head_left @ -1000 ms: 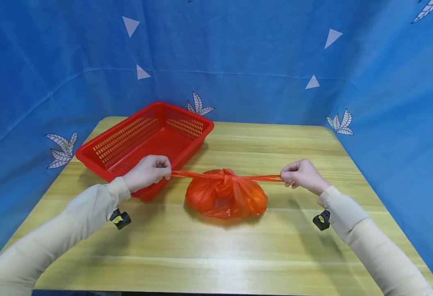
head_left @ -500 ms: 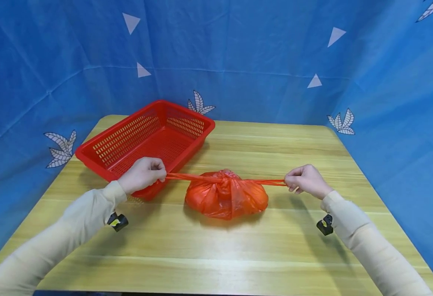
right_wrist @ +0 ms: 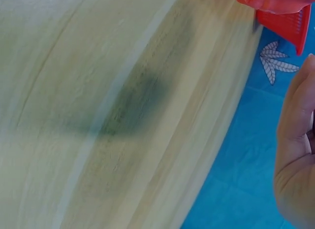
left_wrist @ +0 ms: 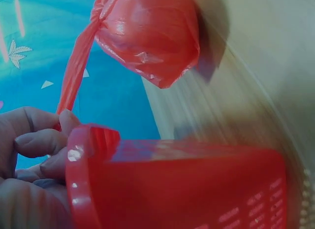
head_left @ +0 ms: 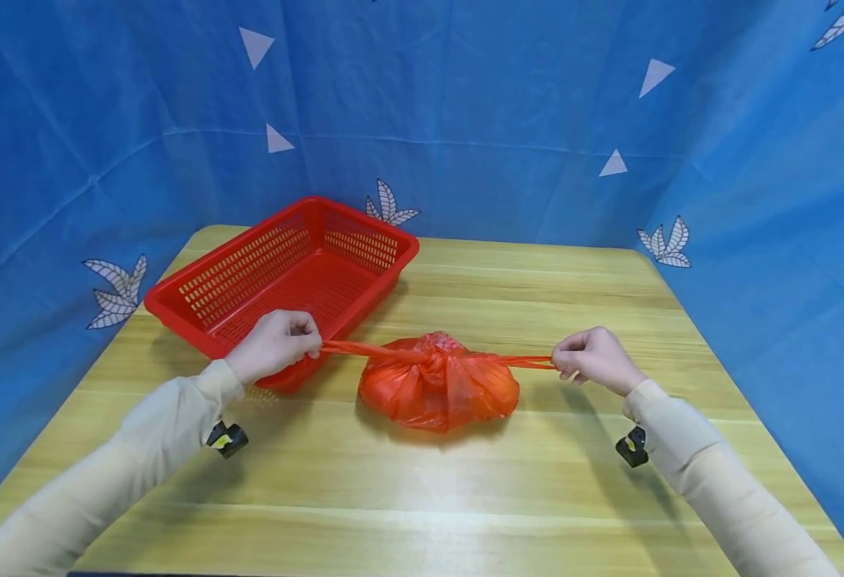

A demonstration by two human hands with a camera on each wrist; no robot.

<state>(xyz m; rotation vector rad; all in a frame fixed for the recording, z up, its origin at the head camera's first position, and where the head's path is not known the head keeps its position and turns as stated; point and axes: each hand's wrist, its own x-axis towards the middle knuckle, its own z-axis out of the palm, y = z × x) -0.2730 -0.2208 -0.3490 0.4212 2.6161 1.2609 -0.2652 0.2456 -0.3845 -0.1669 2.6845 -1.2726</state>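
A filled red plastic bag point(head_left: 439, 397) sits mid-table, its top gathered into a knot, with handles stretched out to both sides. My left hand point(head_left: 277, 344) pinches the end of the left handle, over the near right rim of the red basket. In the left wrist view the twisted handle point(left_wrist: 76, 74) runs from the bag point(left_wrist: 152, 37) down to my fingertips. On the other side, my right hand point(head_left: 595, 358) pinches the right handle point(head_left: 526, 361), drawn straight. The right wrist view shows only part of that hand point(right_wrist: 298, 150) at its edge. The bag's contents are hidden inside.
A red perforated plastic basket point(head_left: 306, 280) stands at the back left of the wooden table point(head_left: 422, 513), angled, close by my left hand. Blue patterned cloth point(head_left: 465, 96) hangs behind and beside the table. A small black device point(head_left: 227, 440) is strapped at each wrist.
Both hands have come slightly nearer the front edge, the left also a little outward, each keeping its handle. The bag's top has shifted slightly; its body stays in place.
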